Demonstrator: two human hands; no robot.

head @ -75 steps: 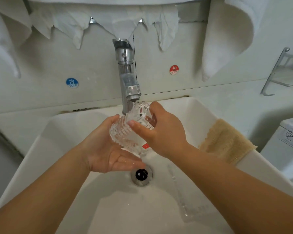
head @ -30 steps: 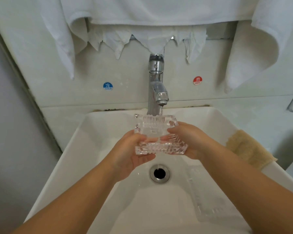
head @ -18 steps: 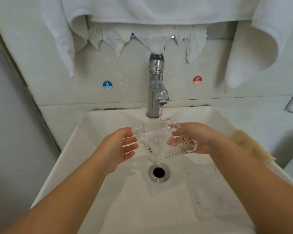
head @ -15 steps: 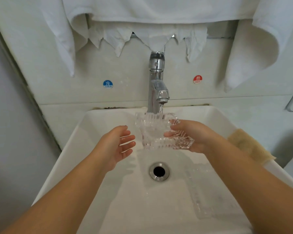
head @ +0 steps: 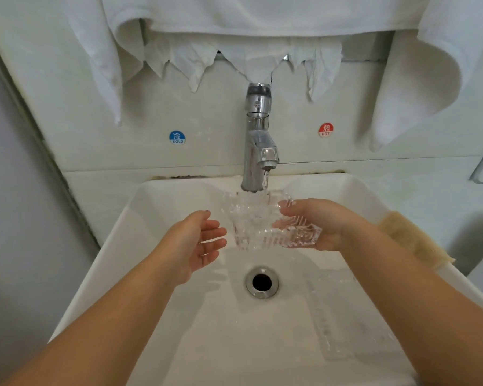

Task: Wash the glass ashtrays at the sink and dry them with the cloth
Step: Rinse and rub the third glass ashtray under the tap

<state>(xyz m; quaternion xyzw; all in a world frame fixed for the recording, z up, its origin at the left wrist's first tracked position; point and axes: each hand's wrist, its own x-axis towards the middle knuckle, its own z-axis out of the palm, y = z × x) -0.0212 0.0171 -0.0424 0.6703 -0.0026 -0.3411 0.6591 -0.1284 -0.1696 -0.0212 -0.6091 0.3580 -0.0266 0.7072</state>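
The right hand (head: 322,222) holds the glass ashtray (head: 265,221) under the running tap (head: 260,140) (water splashing); the left hand (head: 198,243) waits beside it, fingers loose, holding nothing.

clear ribbed ashtray (head: 265,221); white sink (head: 179,316); tan cloth (head: 413,238); chrome tap (head: 258,140).

white sink (head: 162,240), second glass ashtray (head: 354,324) inside

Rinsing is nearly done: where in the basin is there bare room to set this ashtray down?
Bare: the white sink floor left of and nearer than the metal drain. Crowded: a second clear glass ashtray lies right of it.
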